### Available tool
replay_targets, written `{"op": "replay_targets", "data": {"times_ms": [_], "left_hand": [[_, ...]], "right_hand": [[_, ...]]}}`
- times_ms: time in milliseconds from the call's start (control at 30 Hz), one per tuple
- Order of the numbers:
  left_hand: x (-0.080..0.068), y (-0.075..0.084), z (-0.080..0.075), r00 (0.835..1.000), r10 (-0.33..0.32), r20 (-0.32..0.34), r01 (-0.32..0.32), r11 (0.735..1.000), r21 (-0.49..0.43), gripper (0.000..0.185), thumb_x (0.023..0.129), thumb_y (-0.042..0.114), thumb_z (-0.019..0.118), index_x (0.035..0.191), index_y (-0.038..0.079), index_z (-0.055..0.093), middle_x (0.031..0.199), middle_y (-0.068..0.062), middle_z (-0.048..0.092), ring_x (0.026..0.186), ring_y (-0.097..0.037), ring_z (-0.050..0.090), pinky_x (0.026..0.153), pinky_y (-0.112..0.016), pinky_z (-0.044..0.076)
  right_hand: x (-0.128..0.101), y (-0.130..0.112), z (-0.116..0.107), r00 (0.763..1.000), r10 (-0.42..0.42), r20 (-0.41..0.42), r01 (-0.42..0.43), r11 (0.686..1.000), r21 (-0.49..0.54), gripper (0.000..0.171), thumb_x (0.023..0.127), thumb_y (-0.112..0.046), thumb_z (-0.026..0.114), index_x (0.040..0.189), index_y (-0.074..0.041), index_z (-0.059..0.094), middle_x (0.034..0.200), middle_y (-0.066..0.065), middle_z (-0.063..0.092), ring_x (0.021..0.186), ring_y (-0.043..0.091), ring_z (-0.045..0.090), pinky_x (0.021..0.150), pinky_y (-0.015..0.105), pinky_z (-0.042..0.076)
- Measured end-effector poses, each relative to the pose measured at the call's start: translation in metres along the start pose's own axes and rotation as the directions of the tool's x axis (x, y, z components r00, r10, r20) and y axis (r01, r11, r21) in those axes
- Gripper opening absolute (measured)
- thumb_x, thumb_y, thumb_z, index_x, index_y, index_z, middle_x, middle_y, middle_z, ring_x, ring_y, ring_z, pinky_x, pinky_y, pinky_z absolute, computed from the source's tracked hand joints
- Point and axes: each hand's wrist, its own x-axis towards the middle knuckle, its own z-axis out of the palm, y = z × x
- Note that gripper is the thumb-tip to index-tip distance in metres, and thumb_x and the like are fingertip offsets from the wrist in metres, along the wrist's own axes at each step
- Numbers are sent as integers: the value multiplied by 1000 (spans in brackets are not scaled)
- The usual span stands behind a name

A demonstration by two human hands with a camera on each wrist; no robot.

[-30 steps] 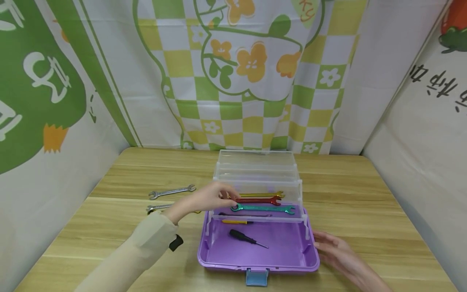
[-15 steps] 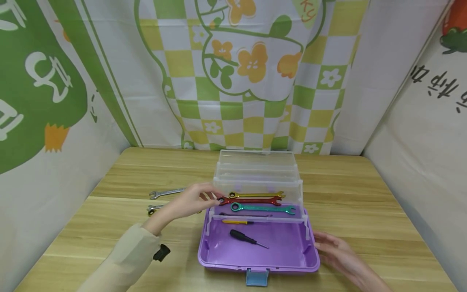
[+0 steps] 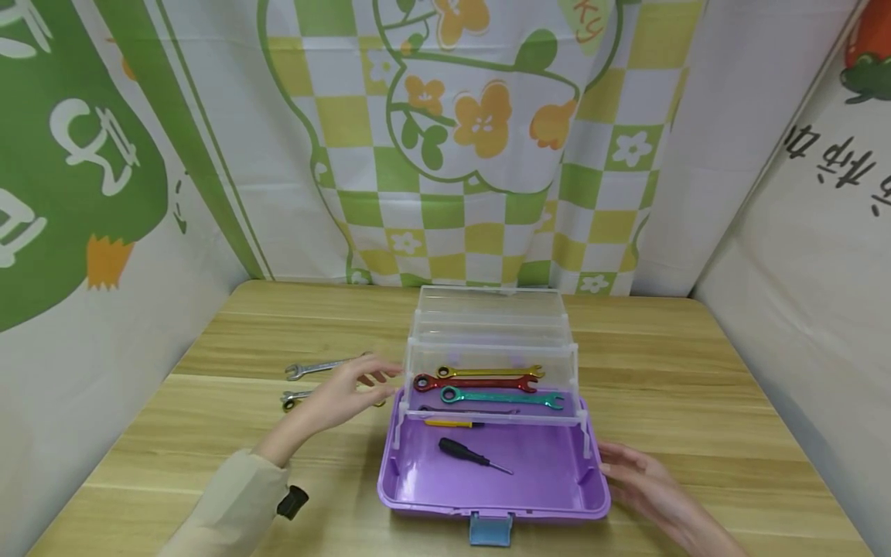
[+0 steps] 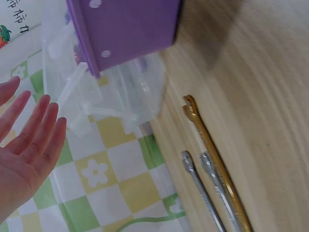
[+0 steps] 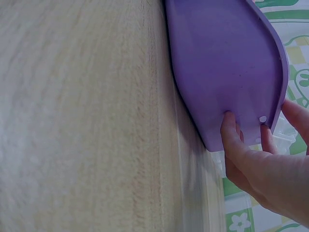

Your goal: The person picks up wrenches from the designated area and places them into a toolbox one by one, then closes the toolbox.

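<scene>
My left hand [image 3: 346, 389] is in the air just left of the purple toolbox [image 3: 487, 508], fingers spread and holding nothing. In the left wrist view its palm and loosely extended fingers show. Below it on the table lie a silver wrench [image 3: 309, 370] and further wrenches, silver and gold [image 4: 212, 150], partly hidden by the hand. In the box's raised clear tray are a gold wrench [image 3: 490, 372], a red wrench [image 3: 480, 384] and a green wrench [image 3: 504, 398]. My right hand [image 3: 643, 483] rests on the box's right side, fingertips against the outer wall, thumb by the rim [image 5: 282, 82].
Inside the box lie a black screwdriver [image 3: 465, 452], a yellow-handled tool [image 3: 448, 423] and a thin dark tool [image 3: 473, 411] seen through the tray. The clear lid [image 3: 490, 305] stands open behind. A blue latch [image 3: 490, 530] hangs at the front. Patterned cloth surrounds the wooden table [image 3: 696, 387].
My left hand has drawn back leftward from the red wrench in the tray, its fingers opening off the wrench's ring end. The right hand and the box stay in place.
</scene>
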Motion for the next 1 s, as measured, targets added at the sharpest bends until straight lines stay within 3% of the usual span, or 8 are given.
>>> {"op": "replay_targets", "data": {"times_ms": [267,500,667,800,1000], "left_hand": [[-10,-19,2,999,-39,-31,40,998,48,29,82,12,62,109,3,59,101,-13,60,89,-29,56,76,-42,47],[-18,-40,3,999,-40,-35,44,992,116,30,80,9,62,109,2,59,104,-14,60,89,-30,56,77,-44,47],[-23,-52,3,997,-53,-51,61,983,171,31,77,8,64,107,2,60,102,-13,60,87,-29,56,76,-47,46],[-25,-61,1,996,-90,-26,93,975,201,31,77,7,64,107,1,60,101,-13,61,89,-30,56,78,-46,45],[-27,-71,0,992,-125,26,115,963,244,27,79,8,63,104,-1,60,99,-12,60,91,-31,56,79,-45,46]], "right_hand": [[0,0,0,1000,2,-18,-2,1000,-15,41,90,-4,46,128,4,35,111,-5,55,102,10,54,89,30,42],[0,1,-1,1000,-13,6,13,1000,15,31,89,-4,47,119,-10,48,109,-6,57,102,11,54,89,29,43],[0,1,0,1000,-12,3,12,1000,11,32,89,-4,47,121,-8,47,109,-6,56,102,10,54,89,29,43],[0,1,0,1000,-10,3,10,1000,14,30,89,-4,46,119,-11,49,109,-7,56,102,10,54,89,30,43],[-1,0,1,1000,3,-15,-3,1000,-9,41,89,-5,47,128,3,37,110,-6,56,102,10,54,89,30,43]]}}
